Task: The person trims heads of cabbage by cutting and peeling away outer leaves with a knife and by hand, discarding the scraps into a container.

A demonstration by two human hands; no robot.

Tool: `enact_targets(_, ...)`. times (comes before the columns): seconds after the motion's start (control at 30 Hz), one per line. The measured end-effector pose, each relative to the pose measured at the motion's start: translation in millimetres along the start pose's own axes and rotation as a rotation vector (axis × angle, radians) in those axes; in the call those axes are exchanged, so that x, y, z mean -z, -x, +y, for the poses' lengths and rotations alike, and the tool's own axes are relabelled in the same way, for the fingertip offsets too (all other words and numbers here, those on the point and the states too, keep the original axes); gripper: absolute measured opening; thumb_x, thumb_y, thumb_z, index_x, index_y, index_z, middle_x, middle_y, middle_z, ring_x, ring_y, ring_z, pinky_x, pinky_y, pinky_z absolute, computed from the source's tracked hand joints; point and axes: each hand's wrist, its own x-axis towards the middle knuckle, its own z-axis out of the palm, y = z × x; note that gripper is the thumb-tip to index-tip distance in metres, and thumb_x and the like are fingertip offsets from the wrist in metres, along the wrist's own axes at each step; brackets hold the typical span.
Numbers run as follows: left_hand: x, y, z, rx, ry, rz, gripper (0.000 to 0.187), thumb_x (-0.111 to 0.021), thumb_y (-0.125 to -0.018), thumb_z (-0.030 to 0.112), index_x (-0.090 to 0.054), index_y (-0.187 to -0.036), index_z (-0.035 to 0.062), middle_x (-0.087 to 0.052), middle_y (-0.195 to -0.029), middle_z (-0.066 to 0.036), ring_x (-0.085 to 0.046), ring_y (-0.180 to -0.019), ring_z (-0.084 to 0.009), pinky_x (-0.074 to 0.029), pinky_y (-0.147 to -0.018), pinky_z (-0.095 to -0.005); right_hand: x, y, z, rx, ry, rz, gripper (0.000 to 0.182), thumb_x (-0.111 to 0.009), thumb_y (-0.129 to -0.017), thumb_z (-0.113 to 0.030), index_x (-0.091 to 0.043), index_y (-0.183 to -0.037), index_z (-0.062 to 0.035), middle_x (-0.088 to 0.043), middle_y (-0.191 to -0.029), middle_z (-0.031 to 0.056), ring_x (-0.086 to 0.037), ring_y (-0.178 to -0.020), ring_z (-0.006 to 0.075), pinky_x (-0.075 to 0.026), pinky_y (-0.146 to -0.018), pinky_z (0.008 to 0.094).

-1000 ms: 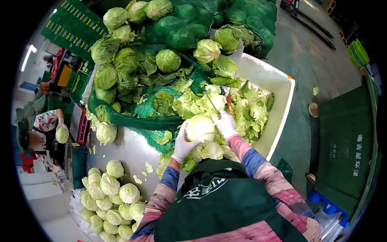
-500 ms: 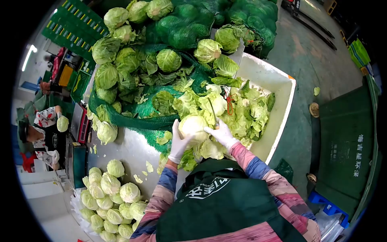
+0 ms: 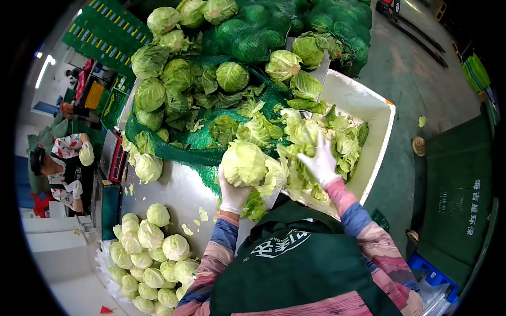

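Note:
A pale green cabbage (image 3: 243, 162) with a loose outer leaf (image 3: 273, 176) hanging on its right side rests in my gloved left hand (image 3: 233, 194). The fingers of that hand wrap around its lower left side. My gloved right hand (image 3: 320, 162) is apart from the cabbage, its fingers spread above the cut leaves (image 3: 345, 145) in the white foam box (image 3: 377, 152). I make out nothing held in it. Just beyond the cabbage, more loose leaves (image 3: 258, 129) lie on green netting (image 3: 197, 138).
Untrimmed cabbages (image 3: 150, 95) pile up at the back left, beside filled green net sacks (image 3: 253, 34). Trimmed cabbages (image 3: 150, 237) are stacked at the front left of the metal table (image 3: 176, 184). A co-worker (image 3: 66, 163) holds a cabbage at far left. A green bin (image 3: 456, 205) stands right.
My right hand has left the cabbage and moved right over the box, its fingers spreading. A leaf now hangs away from the cabbage. A thin dark strip near the right hand no longer shows.

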Motion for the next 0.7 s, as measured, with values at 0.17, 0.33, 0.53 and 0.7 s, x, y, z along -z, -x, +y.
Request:
enact_targets(0.17, -12.8, -9.8, -27.2, -0.097, -0.142, -0.010, 0.057, -0.036, -0.096, 0.049, -0.039, -0.139, 0.0109, -0.050, -0.134, -0.010, -0.050, -0.123, -0.0259, -0.043, -0.100, -0.0436, 0.4, 58.0, -76.6, 0.608, 0.013, -0.041, 0.100, -0.076, -0.070, -0.049, -0.025, -0.149, -0.0126, -0.045, -0.133, 0.0173, -0.054, -0.116, 0.0312, -0.051, -0.087, 0.0346)
enact_targets(0.33, -14.9, 1.9, -23.7, -0.021, -0.179, -0.029, 0.071, -0.038, -0.091, 0.061, -0.035, -0.142, 0.0116, -0.044, -0.139, -0.011, -0.046, -0.126, -0.0286, -0.041, -0.101, -0.0487, -17.5, 20.6, -29.5, 0.362, -0.402, -0.055, 0.026, -0.068, -0.082, -0.024, -0.067, -0.105, -0.0124, -0.067, -0.095, 0.0080, -0.065, -0.080, 0.0214, -0.053, -0.074, 0.0300)
enact_targets(0.53, -23.6, 24.6, -23.8, -0.236, -0.407, -0.074, 0.072, -0.064, -0.084, 0.042, -0.031, -0.139, 0.0094, -0.044, -0.137, -0.012, -0.046, -0.126, -0.0282, -0.040, -0.104, -0.0473, 36.1, 3.5, -20.9, 0.245, -0.016, -0.089, 0.071, -0.072, -0.077, -0.036, -0.045, -0.136, -0.0078, -0.062, -0.112, 0.0165, -0.064, -0.086, 0.0274, -0.053, -0.078, 0.0356)
enact_targets(0.7, -4.3, 13.3, -29.2, -0.680, -1.159, 0.009, 0.083, -0.083, -0.067, 0.011, -0.033, -0.133, 0.0049, -0.051, -0.130, -0.012, -0.053, -0.119, -0.0249, -0.044, -0.101, -0.0400, -8.8, 55.0, -71.5, 0.599, -0.360, -0.142, 0.085, -0.077, -0.073, -0.035, -0.037, -0.144, -0.0119, -0.058, -0.116, 0.0149, -0.060, -0.098, 0.0304, -0.049, -0.085, 0.0361)
